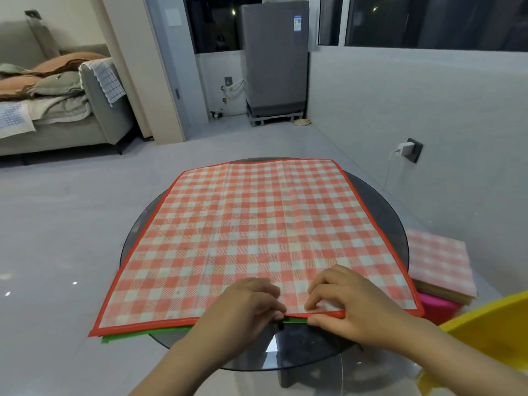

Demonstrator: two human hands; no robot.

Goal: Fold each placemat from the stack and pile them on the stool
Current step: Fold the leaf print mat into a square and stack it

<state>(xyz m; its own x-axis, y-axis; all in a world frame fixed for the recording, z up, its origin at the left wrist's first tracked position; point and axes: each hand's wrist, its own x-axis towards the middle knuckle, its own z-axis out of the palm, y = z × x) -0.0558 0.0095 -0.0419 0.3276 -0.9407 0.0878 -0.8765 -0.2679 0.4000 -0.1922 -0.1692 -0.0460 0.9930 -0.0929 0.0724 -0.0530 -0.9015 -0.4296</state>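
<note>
Your left hand (251, 304) | pinches near hem of red checked placemat (257, 232) | your right hand (343, 304) pinches it too | both on glass counter (380, 207)

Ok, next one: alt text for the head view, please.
Both hands, left and right, pinch the near edge of a red-and-white checked placemat with red trim, lying flat on a round dark glass table. A green-edged mat peeks out beneath; folded checked mats sit piled at right.
</note>
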